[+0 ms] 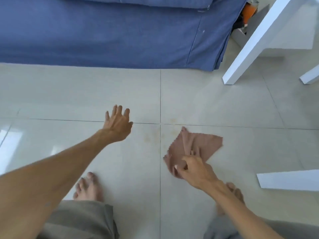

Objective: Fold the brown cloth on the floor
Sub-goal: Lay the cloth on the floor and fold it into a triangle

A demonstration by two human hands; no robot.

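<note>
While the right hand (195, 169) is pinching the cloth (195, 145) at its near edge, the fabric is lying rumpled on the floor (86, 94) — no clean fold showing yet. Well apart, the left hand (117, 125) is hovering spread and empty — folding appears barely begun.

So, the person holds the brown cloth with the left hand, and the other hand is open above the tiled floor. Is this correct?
Not quite. The head view shows the right hand pinching the brown cloth, not the left. The left hand is the one spread open above the tiled floor, holding nothing. The rest is correct.
</note>
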